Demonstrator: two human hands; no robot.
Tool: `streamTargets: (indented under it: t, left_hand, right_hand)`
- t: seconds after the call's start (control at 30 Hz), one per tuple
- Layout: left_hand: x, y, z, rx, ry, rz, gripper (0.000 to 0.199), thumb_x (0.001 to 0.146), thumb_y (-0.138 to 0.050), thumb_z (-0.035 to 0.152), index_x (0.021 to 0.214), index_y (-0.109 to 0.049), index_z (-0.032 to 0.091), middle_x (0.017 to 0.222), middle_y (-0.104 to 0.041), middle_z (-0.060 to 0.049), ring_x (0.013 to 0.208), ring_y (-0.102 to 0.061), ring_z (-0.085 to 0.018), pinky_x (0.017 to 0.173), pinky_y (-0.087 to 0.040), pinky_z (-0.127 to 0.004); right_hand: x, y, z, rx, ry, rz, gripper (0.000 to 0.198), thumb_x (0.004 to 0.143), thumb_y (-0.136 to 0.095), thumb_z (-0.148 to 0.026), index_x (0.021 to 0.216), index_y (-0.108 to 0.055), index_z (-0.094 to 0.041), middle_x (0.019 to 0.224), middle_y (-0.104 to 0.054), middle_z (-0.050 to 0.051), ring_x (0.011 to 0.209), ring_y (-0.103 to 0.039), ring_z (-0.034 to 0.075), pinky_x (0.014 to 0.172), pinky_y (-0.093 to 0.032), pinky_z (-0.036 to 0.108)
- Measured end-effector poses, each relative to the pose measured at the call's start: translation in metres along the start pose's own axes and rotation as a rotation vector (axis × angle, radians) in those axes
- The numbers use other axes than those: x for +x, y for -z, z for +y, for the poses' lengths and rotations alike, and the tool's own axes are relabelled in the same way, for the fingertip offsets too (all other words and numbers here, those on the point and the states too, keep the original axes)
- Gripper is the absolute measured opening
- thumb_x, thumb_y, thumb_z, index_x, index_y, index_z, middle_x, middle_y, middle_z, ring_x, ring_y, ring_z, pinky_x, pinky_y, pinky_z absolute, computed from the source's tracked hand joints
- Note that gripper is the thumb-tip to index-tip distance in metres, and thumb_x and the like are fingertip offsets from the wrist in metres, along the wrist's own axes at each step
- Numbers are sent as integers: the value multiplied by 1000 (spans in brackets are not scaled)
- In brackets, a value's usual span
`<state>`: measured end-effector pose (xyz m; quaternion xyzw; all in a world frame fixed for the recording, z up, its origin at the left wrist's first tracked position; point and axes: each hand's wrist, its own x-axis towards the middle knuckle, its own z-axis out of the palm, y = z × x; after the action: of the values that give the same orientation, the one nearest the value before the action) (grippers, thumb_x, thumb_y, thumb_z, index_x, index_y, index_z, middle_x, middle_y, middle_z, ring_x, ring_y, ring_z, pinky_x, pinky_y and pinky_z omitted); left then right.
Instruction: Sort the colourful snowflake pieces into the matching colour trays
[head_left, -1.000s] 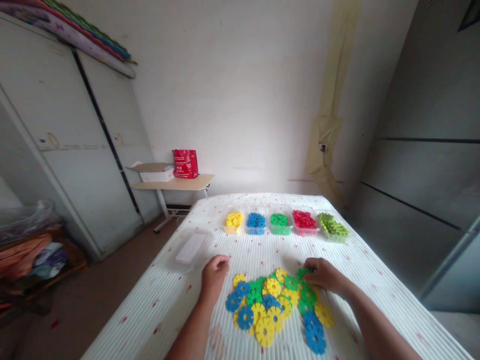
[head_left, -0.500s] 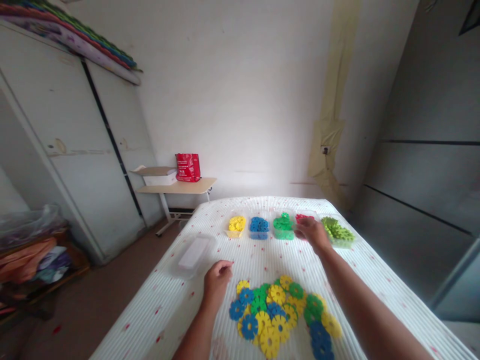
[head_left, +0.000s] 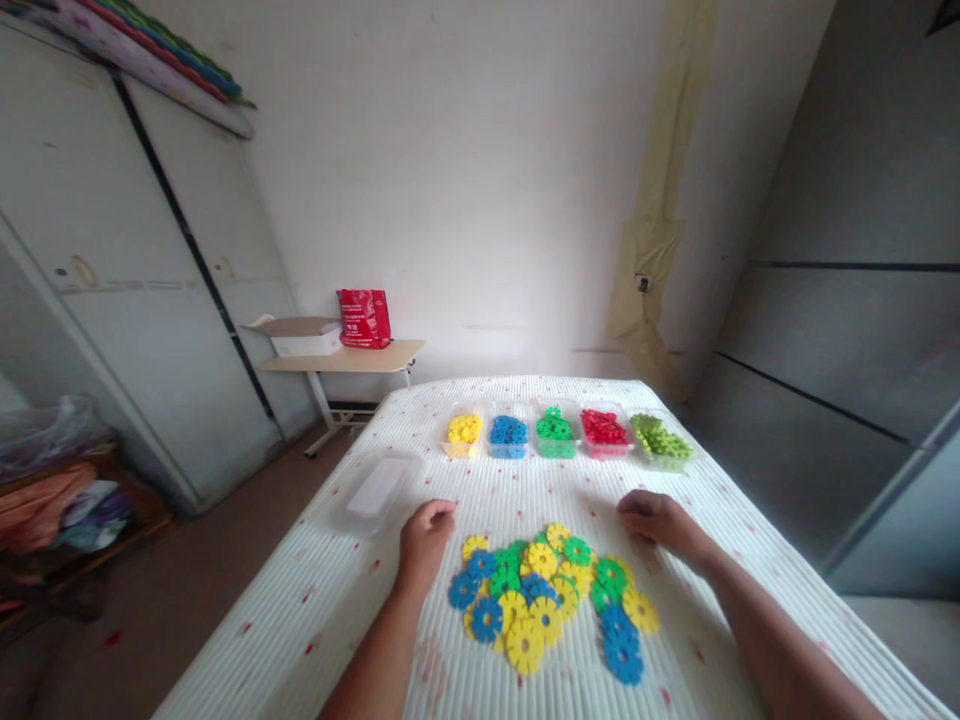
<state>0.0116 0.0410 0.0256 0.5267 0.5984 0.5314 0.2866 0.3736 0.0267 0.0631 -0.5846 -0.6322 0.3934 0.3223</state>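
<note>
Matt plastic discs [head_left: 525,645], clear glossy plastic tubs [head_left: 557,450], ribbed cloth cover [head_left: 315,610], shiny red bag [head_left: 365,320]

Dim light, wall [head_left: 517,230] brightest nr ctr; soft shadows on cloth [head_left: 517,492]; edges warped.

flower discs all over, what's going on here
A person has both bare hands over a white ribbed cover. The left hand is loosely curled beside a pile of yellow, blue and green flower-shaped discs; the right hand is just beyond a smaller group on the right. No disc shows in either grip. Behind, five clear tubs hold yellow, blue, green, red and light green pieces, sorted by colour.
</note>
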Motion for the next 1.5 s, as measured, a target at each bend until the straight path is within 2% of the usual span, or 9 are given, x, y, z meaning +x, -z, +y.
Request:
streamTargets:
  t: [0.1, 0.2, 0.3, 0.5, 0.8, 1.0, 1.2, 1.33, 1.5]
  left_hand:
    - [0, 0, 0, 6, -1, -7, 22, 60, -55, 30, 73, -67, 17, 57, -64, 0, 58, -59, -16, 52, -45, -23]
    - [0, 1, 1, 7, -5, -5, 21, 60, -55, 30, 71, -67, 17, 56, -64, 0, 58, -60, -16, 52, -45, -23]
    - [0, 1, 2, 8, -10, 2, 21, 59, -55, 30, 71, -68, 18, 57, -64, 0, 59, -60, -17, 52, -45, -23]
    - [0, 1, 4, 12, -24, 5, 20, 59, -56, 29, 70, -68, 18, 58, -65, -1, 60, -60, -17, 53, -46, -23]
    - [1, 1, 1, 19, -27, 3, 20, 59, -56, 30, 69, -68, 18, 57, -65, 0, 60, -61, -17, 54, -46, -24]
    - [2, 0, -1, 10, -35, 9, 19, 59, -57, 30, 69, -67, 18, 58, -65, 0, 60, -61, -17, 54, -47, -24]
    - [2, 0, -3, 7, -42, 11, 19, 60, -56, 30, 69, -68, 18, 58, -65, 0, 61, -61, -17, 55, -47, -24]
    - [2, -1, -3, 9, -43, 12, 20, 60, -56, 30, 70, -67, 18, 58, -65, 0, 60, -61, -17, 54, -47, -24]
    - [2, -1, -4, 16, -51, 12, 21, 61, -55, 30, 71, -67, 17, 59, -65, -1, 60, -61, -17, 54, -47, -24]
  right_hand:
    - [-16, 0, -3, -70, -3, -221, 14, 67, -55, -26, 75, -60, -16, 57, -52, -3, 50, -45, 9, 47, -34, 20]
    - [-34, 0, -9, -209, 74, -314, 34, 60, -63, -18, 93, -63, -19, 77, -58, 0, 65, -49, 11, 55, -38, 20]
    - [-47, -1, -17, -343, 132, -341, 54, 54, -68, -15, 107, -60, -23, 91, -56, 1, 73, -49, 14, 60, -39, 21]
    - [-47, -8, -25, -463, 134, -334, 65, 55, -71, -22, 118, -54, -21, 103, -53, 5, 87, -51, 19, 74, -41, 26]
    - [-42, -11, -13, -498, 132, -234, 29, 55, -69, -21, 81, -55, -20, 80, -53, -2, 68, -45, 12, 57, -33, 21]
    - [-38, -8, -9, -323, 88, -188, 12, 62, -60, -19, 68, -50, -18, 64, -49, -4, 58, -40, 9, 50, -28, 20]
    - [-35, -5, -12, 24, 0, -131, 21, 70, -57, -38, 72, -52, -18, 58, -47, -5, 47, -39, 7, 43, -28, 20]
    - [-32, -8, -19, 91, 10, -44, 35, 69, -57, -52, 72, -54, -17, 57, -49, -4, 46, -39, 7, 42, -28, 20]
    - [-26, -13, -11, 77, 21, -9, 39, 71, -54, -56, 76, -57, -17, 52, -45, -6, 41, -36, 6, 39, -26, 20]
